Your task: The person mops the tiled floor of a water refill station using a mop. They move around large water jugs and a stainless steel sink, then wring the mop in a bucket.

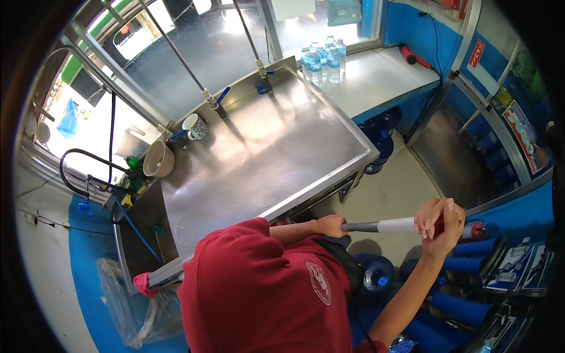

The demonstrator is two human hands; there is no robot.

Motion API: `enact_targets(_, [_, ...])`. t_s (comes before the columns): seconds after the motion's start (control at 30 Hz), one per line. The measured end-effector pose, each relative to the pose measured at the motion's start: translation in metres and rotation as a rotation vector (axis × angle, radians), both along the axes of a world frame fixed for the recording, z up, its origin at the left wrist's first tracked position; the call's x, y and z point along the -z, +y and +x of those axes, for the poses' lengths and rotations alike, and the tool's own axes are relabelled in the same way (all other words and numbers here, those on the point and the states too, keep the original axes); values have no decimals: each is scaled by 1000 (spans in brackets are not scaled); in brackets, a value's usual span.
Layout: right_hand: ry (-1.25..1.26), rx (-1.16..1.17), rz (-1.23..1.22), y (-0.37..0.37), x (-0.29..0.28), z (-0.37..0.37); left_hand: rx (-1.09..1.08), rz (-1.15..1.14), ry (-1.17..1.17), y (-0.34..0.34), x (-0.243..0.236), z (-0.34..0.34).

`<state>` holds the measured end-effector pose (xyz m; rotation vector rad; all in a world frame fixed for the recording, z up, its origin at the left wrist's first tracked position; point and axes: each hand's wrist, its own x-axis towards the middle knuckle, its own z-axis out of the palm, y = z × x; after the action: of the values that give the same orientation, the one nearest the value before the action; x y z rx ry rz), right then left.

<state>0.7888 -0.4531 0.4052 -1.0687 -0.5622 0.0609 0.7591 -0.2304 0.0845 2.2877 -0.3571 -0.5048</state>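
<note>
A grey and white pole point(395, 226) runs almost level across the front of my body, above the floor. My left hand point(331, 226) is closed round its grey end, close to my waist. Farther right, my right hand point(438, 225) wraps the other end of the pole, where a bit of red shows between the fingers. Whatever the pole continues into beyond my left hand is hidden by my red shirt.
A steel sink counter point(276, 141) stands ahead, with a bowl point(159, 159) and a patterned mug point(195, 126) on it. Small water bottles point(333, 62) sit on a white shelf point(376, 82). Large blue jugs point(376, 272) stand on the floor point(376, 194) at my right.
</note>
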Motion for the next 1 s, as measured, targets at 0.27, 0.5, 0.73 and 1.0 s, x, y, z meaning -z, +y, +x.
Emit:
enact_targets(0.27, [172, 203, 86, -58, 37, 132, -43, -332, 192, -51, 50, 93])
enact_targets(0.5, [246, 270, 179, -151, 102, 252, 208, -115, 371, -119, 102, 201])
enact_targets(0.73, [377, 230, 158, -161, 134, 318, 137, 135, 481, -108, 115, 232])
enact_targets(1.0, [361, -97, 162, -166, 177, 390, -356, 83, 597, -114, 133, 244])
